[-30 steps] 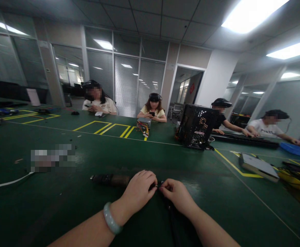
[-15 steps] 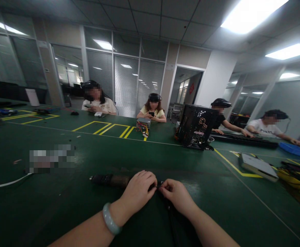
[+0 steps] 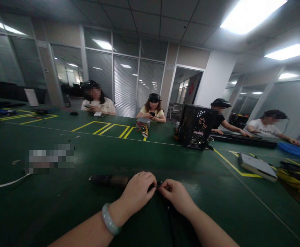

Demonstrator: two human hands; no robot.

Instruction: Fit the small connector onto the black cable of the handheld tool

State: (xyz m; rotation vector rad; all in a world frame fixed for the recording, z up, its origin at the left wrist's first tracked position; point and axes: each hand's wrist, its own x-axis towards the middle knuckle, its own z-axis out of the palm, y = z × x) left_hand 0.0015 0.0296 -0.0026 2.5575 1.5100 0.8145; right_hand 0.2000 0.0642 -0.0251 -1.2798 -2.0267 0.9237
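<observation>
A dark electric screwdriver (image 3: 110, 180) lies on the green table, its metal tip pointing left. My left hand (image 3: 141, 190) is closed over its rear end, hiding that part. Close beside it on the right, my right hand (image 3: 174, 193) pinches with thumb and forefinger at the end of a black cable (image 3: 169, 216). The cable runs down toward the table's near edge. A small shiny bit shows between the fingertips of both hands, too small to make out.
A black computer case (image 3: 197, 127) stands at the far right of centre. Beyond the table is a power supply (image 3: 143, 122) with coloured wires. A grey metal box (image 3: 257, 166) lies at right, near a yellow bundle (image 3: 294, 180). Several people sit opposite. A white cable (image 3: 8, 185) lies left.
Both hands stay almost in place at the screwdriver's rear end. The view has shifted very slightly.
</observation>
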